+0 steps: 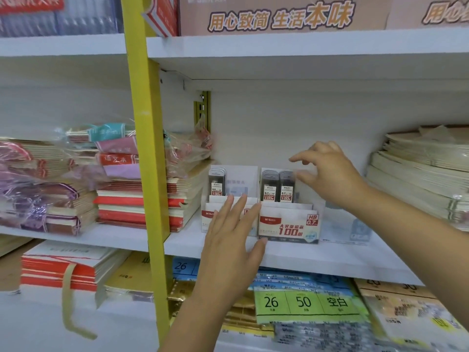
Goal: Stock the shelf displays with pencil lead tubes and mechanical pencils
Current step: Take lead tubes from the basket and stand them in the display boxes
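Lead-tube step: the 0.7 lead tubes (277,186) stand inside the HB 0.7 display box (289,224). The right hand (327,174) hovers at the box's upper right, fingers loose and empty. The left hand (228,240) is flat-fingered at its left. Next, likely steadying the box.

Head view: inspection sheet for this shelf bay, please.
Surface: white shelf, carries both display boxes.
Job's things: 0.7 display box holds 0.7 tubes; 0.5 display box has 0.5 tubes at its left only.
Clutter: blurred pale packet right of the boxes.
Hands: left hand open before the 0.5 display box; right hand open beside the 0.7 tubes, contact unclear.
Cables: nothing seen.
Surroundings: notebook stacks both sides, yellow upright, paper packs below.
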Demonstrator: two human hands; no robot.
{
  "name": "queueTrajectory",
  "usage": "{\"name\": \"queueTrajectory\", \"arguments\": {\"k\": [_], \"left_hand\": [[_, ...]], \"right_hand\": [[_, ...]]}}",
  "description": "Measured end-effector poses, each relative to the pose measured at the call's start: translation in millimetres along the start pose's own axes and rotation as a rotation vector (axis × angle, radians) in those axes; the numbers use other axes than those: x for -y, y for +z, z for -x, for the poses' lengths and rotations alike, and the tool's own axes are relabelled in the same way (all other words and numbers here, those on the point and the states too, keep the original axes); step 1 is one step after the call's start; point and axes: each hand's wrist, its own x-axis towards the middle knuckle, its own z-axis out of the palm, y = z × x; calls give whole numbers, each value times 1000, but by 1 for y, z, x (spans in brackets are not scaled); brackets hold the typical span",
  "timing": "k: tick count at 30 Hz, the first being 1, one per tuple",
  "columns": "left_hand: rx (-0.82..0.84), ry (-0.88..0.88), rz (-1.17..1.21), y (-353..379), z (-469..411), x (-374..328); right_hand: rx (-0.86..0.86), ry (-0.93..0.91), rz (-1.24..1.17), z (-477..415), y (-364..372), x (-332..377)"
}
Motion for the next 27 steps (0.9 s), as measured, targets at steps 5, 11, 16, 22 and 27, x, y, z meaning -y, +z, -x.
{"name": "queueTrajectory", "arguments": {"k": [5,11,16,22,27], "left_hand": [[26,-24,186,-11,53,-16],[834,-291,145,27,189,29],[986,-514,177,93,296,54],[1041,-807,190,157,370,62],[1029,-976,104,188,393,67]], "right_hand": [[-145,-38,-497,93,-26,28],[693,176,-587,211,49,20],[1161,394,-397,318,181,-7],[1206,534,-266,419,279,-16],[1141,632,-282,459,323,-14]]}}
